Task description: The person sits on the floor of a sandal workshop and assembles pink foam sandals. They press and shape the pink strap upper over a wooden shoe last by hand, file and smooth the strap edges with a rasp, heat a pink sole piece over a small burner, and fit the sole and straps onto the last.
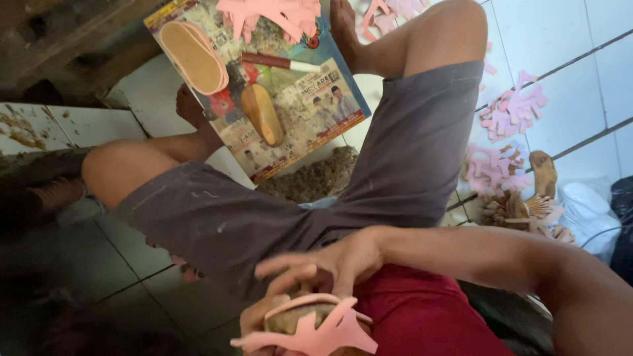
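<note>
Both hands at 6 o'clock: left hand (264, 320) fingers cupped under a sandal sole (300, 316) with pink strap (326, 333), right hand (333, 264) fingers loosely spread over it; finished-looking soles (194, 56) at 11 o'clock, loose strap cutouts (511, 112) at 3 o'clock unassembled.
</note>
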